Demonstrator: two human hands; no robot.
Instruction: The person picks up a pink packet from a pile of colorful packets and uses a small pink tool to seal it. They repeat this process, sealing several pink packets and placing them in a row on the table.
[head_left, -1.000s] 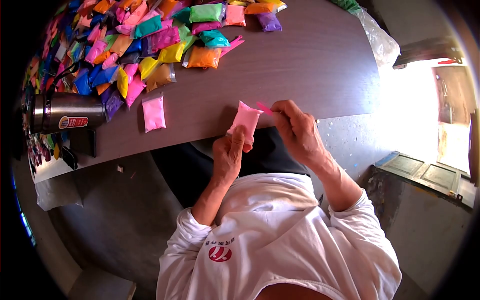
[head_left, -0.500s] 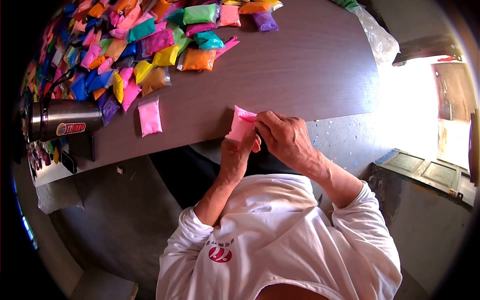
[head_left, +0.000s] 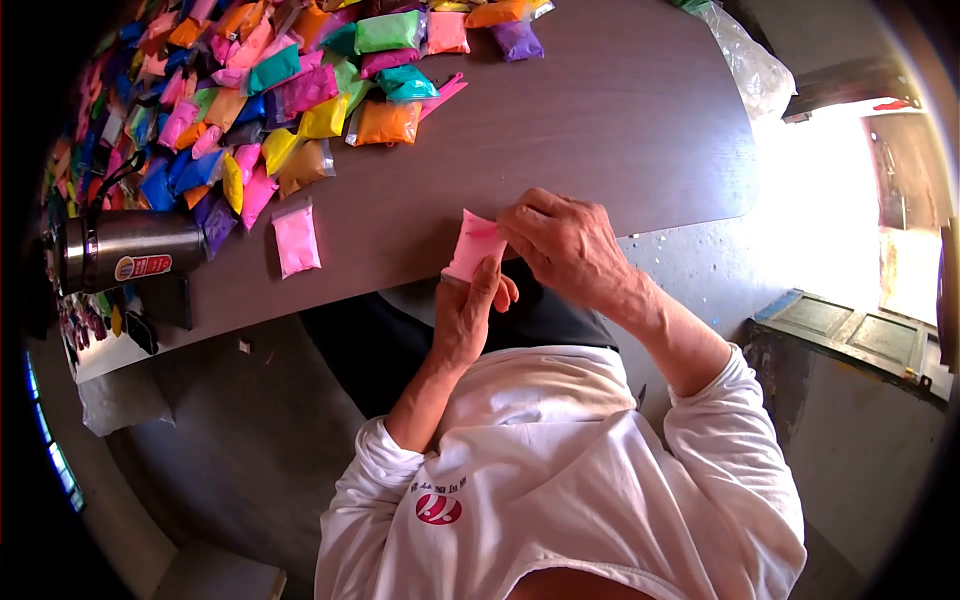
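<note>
A pink packet (head_left: pixel 474 246) is gripped at its lower end by my left hand (head_left: pixel 466 312), just over the table's front edge. My right hand (head_left: pixel 560 240) is at the packet's upper right corner with fingers bent together; a darker pink strip shows on the packet beside the fingertips. What those fingertips pinch is too small to tell. Another pink packet (head_left: pixel 296 240) lies flat on the table to the left.
Many coloured packets (head_left: pixel 300 90) are heaped across the back left of the brown table (head_left: pixel 600 110). A steel flask (head_left: pixel 150 240) lies at the left edge. Clear plastic (head_left: pixel 750 65) hangs at the far right corner.
My right hand has moved slightly up and stays by the packet's corner. The packet in my left hand is turned a little, with more of its face showing.
</note>
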